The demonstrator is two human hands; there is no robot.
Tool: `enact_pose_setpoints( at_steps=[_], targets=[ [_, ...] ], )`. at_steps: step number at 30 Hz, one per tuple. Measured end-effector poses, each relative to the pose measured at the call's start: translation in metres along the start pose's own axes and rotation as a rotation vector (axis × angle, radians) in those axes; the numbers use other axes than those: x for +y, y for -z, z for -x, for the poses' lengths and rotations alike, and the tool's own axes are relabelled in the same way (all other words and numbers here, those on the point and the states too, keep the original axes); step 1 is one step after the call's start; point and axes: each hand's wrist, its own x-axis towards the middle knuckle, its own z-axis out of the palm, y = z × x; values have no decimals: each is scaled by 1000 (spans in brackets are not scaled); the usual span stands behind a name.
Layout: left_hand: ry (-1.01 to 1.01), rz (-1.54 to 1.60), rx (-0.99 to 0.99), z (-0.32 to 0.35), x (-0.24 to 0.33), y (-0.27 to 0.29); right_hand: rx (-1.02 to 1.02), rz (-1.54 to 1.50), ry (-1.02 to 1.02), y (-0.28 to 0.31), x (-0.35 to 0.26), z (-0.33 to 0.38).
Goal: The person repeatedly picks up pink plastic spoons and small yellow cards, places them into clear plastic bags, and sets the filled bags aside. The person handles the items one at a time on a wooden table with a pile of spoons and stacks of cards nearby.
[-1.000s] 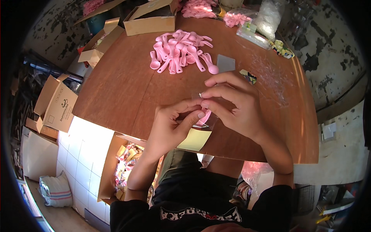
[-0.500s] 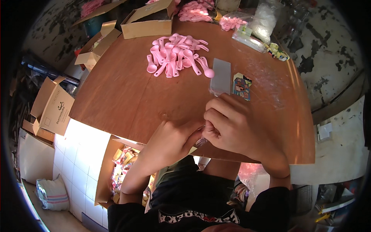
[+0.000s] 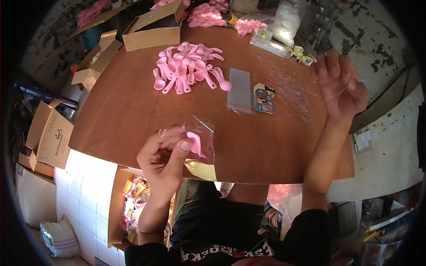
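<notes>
My left hand (image 3: 164, 155) pinches a small clear plastic bag (image 3: 205, 126) above the near edge of the table. Inside the bag is a pink spoon (image 3: 195, 142), partly hidden by my thumb, and a yellow card (image 3: 199, 169) shows at its lower end. Raised over the table's right side, my right hand (image 3: 339, 88) has its palm facing me and its fingers apart, loosely bent. A faint thin clear strand crosses that palm near the thumb; whether it clings there I cannot tell. Below and left of this hand lie thin clear plastic strips (image 3: 293, 91).
On the brown table (image 3: 120, 115) lie a pile of pink spoons (image 3: 188, 66), a stack of clear bags (image 3: 239, 88) and printed cards (image 3: 264, 98). An open carton (image 3: 153, 31) stands at the far left. Beside my left forearm, a floor-level box (image 3: 116, 208) holds several packed spoons.
My hands were together at the near edge; they have parted. The left moved left with the bagged spoon, now plainly visible. The right swung up and far to the right, its fingers opening.
</notes>
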Motion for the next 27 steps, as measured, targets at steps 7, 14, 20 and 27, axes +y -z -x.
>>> enact_pose_setpoints(
  at_steps=[7, 14, 20, 27],
  targets=[
    [53, -100, 41, 2, 5, 1, 328, 1855, -1098, 200, 127, 81],
    [82, -80, -11, -13, 3, -21, 504, 1139, -397, 96, 94, 67],
    [120, 26, -32, -12, -21, -59, -93, 583, -314, -69, 65, 41],
    [-90, 130, -109, -14, -16, -50, 342, 511, -23, -89, 2, 21]
  ],
)
